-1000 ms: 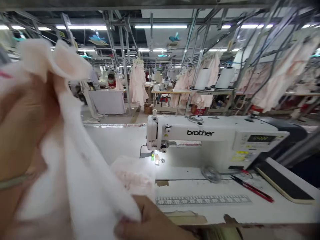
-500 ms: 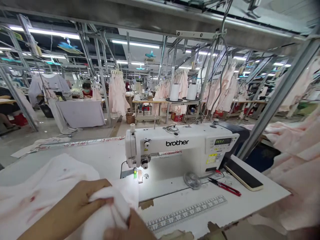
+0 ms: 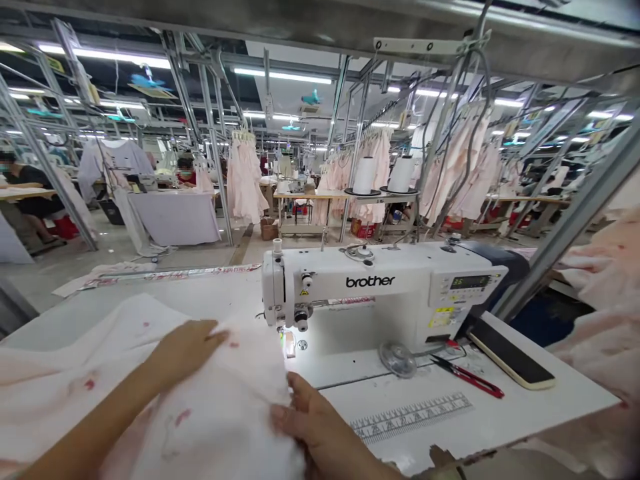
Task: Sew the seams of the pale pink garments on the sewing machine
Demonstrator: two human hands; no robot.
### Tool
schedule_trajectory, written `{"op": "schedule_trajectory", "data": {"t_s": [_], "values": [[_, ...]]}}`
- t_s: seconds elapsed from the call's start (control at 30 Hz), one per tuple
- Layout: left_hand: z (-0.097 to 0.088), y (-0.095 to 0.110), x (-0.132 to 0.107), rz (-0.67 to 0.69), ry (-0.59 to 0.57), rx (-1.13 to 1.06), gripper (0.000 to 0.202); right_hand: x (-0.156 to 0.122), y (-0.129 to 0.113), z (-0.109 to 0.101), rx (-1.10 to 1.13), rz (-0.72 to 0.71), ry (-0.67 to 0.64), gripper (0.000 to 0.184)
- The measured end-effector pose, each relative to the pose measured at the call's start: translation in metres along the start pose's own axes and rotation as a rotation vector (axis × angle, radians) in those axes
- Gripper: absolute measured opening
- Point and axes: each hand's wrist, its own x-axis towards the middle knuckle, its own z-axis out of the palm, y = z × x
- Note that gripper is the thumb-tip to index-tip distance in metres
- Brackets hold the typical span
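Note:
A pale pink-white fabric piece with small reddish marks (image 3: 220, 400) spreads over the left of the sewing table, slightly blurred. My left hand (image 3: 187, 350) grips it near its upper part, thumb and fingers closed. Lower and to the right, my right hand (image 3: 315, 417) pinches the fabric's right edge between thumb and fingers. Just beyond both hands stands a white Brother sewing machine (image 3: 370, 283). Its lit needle area (image 3: 287, 340) lies right by the fabric's top right corner, which partly hides it.
Right of my hands are a printed ruler scale (image 3: 415, 417), red-handled thread snips (image 3: 467, 377), a clear round dish (image 3: 397, 360) and a phone (image 3: 513, 350). Thread cones (image 3: 364, 175) stand behind the machine. Pink garments (image 3: 607, 320) hang at right. Other people work farther back.
The bunched fabric has been spread out flatter. My hands have moved apart, the right one going right to the fabric's edge. The view has shifted slightly left.

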Motion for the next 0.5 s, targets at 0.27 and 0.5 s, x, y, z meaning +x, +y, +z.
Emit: {"op": "schedule_trajectory", "data": {"t_s": [0.27,0.5], "values": [[0.027,0.020,-0.008,0.293,-0.091,0.050,0.034,-0.011,-0.021,-0.043,-0.765,-0.098,-0.072,0.064],[0.064,0.041,-0.001,0.366,-0.172,-0.093,0.018,0.040,-0.065,-0.045,-1.894,-0.678,-0.581,0.038]]}}
